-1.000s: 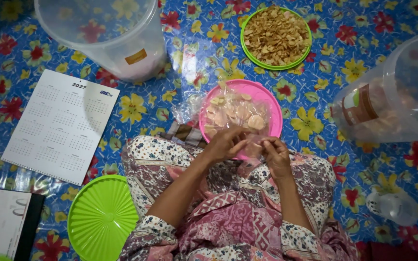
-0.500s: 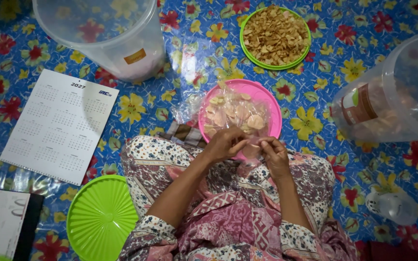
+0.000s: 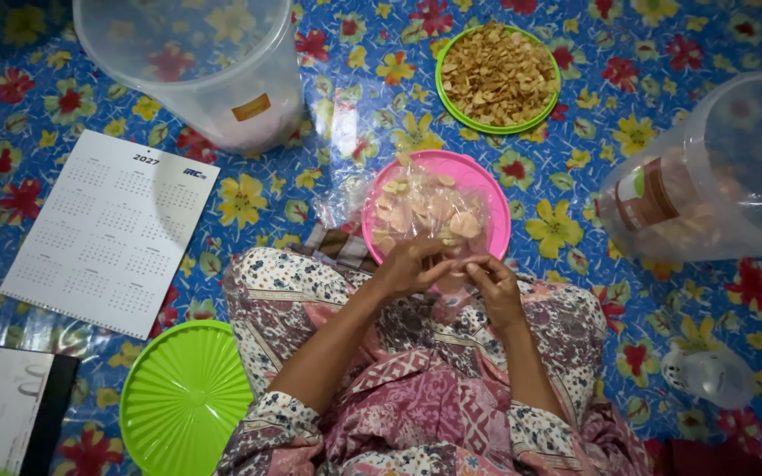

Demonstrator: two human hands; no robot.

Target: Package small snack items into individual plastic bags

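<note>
on the flowered floor mat [image 3: 575,159], my left hand [image 3: 412,263] and right hand [image 3: 494,286] pinch the near end of the clear bag of crackers [image 3: 425,211], which lies straight ahead over the pink lid [image 3: 497,198].

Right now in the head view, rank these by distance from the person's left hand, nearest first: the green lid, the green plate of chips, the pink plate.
From the left hand:
1. Pink plate, just beyond the fingers.
2. Green lid, lower left.
3. Green plate of chips, top, roughly as far as the lid; too close to call.
</note>
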